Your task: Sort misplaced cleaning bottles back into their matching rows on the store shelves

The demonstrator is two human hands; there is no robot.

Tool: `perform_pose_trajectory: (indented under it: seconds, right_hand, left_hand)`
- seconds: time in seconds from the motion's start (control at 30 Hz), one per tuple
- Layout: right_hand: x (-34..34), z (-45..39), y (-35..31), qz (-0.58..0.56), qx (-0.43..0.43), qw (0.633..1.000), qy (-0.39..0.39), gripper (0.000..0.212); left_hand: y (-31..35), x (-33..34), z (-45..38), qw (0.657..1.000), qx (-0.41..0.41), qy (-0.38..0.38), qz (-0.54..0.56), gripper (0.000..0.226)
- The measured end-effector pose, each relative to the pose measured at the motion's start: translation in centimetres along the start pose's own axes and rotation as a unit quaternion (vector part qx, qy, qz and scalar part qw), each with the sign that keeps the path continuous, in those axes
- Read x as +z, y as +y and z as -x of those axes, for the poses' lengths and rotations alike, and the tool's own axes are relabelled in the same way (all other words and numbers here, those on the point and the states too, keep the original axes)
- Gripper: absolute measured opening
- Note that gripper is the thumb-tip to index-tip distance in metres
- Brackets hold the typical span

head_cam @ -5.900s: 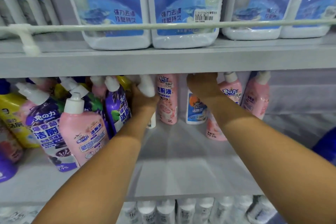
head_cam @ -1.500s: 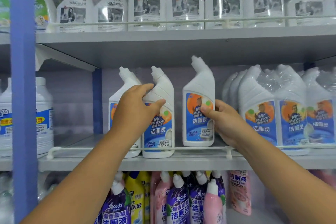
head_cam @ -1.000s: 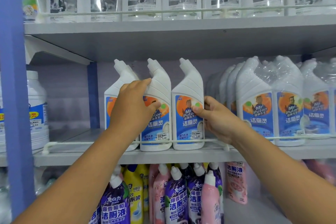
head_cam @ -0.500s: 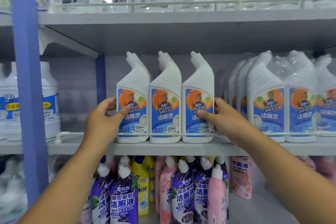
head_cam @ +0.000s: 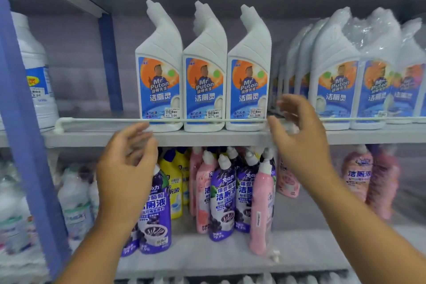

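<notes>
Three white bottles upright behind rail; left hand, right hand below, spread, empty.

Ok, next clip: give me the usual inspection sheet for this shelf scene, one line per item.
Surface: grey upper shelf with a white guard rail; lower shelf beneath it.
Job's things: three white Mr Puton bottles upright, side by side behind the rail; shrink-wrapped packs of the same bottle to their right.
Clutter: purple bottles, pink bottles and a yellow bottle mixed together on the lower shelf.
Grippers: left hand and right hand both empty, fingers loose, in front of the shelf edge.
Cables: nothing seen.
Surroundings: blue upright at left, white jug beyond it.
</notes>
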State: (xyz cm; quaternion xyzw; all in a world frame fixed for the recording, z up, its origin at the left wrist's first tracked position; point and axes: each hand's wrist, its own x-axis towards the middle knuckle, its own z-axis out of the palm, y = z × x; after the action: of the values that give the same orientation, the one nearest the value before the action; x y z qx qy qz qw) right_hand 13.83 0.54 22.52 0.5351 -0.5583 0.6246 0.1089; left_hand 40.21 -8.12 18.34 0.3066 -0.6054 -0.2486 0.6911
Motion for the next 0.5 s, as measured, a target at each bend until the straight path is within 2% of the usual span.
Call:
perform_pose_trajectory:
  seconds: [0.07,0.1,0.2,0.27,0.37,0.5]
  right_hand:
    - [-0.2,4.5,1.8,-0.038,0.023,0.998,0.047,0.026]
    - [0.0,6.5,3.2,-0.050,0.062,0.996,0.048,0.023]
    - [1.6,11.4,8.3,-0.057,0.232,0.970,-0.046,0.032]
    - [2.6,13.7,11.2,-0.031,0.300,0.946,-0.120,0.046]
    - [3.4,15.3,14.0,-0.002,0.318,0.938,-0.137,0.064]
    - [3.9,15.1,16.6,-0.019,0.308,0.936,-0.167,0.078]
  left_hand:
    - [-2.6,0.6,4.0,0.998,-0.067,-0.008,0.012,0.023]
    - [-4.2,1.1,5.8,0.993,-0.111,-0.024,0.020,0.023]
    - [-9.3,3.2,10.4,0.964,-0.251,-0.079,0.021,0.020]
    - [-12.2,4.5,13.5,0.941,-0.318,-0.114,0.006,0.016]
    - [-14.9,6.4,16.7,0.925,-0.360,-0.122,-0.011,0.021]
    - [-16.3,9.2,18.3,0.923,-0.364,-0.121,-0.016,0.024]
